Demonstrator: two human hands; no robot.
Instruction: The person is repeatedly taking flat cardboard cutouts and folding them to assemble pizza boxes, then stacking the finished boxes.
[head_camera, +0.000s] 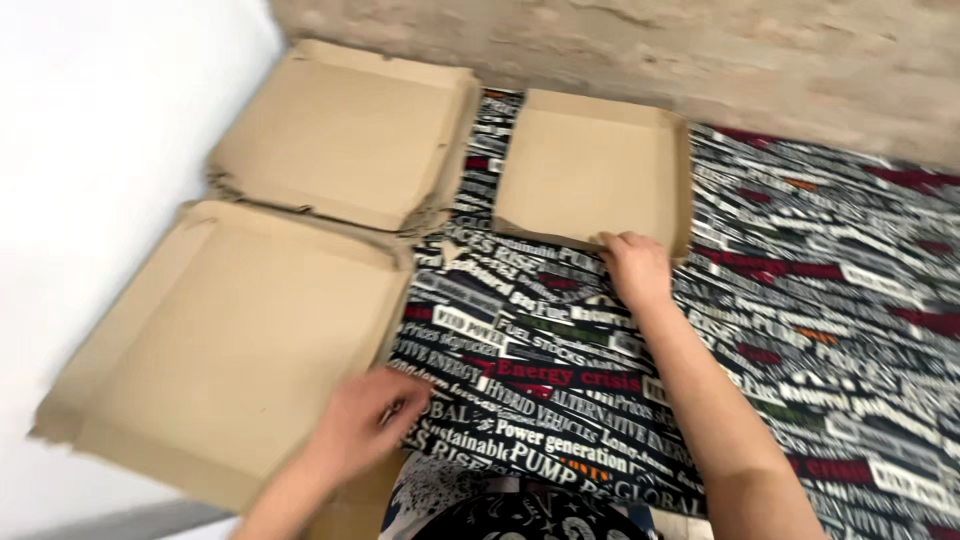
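Note:
My right hand (637, 268) reaches forward and grips the near edge of a small shallow brown cardboard tray (590, 165) lying on a dark printed cloth (820, 290). My left hand (365, 420) rests low on the right edge of a large flat cardboard box (220, 340) at the left; its fingers curl against the edge, and the grip is blurred. A second stack of flat cardboard boxes (345, 125) lies beyond it, at the far left.
The printed cloth covers the surface to the right and toward me. A rough beige wall (650, 45) runs along the back. A white wall (90, 130) stands at the left. Dark patterned clothing (500, 510) shows at the bottom edge.

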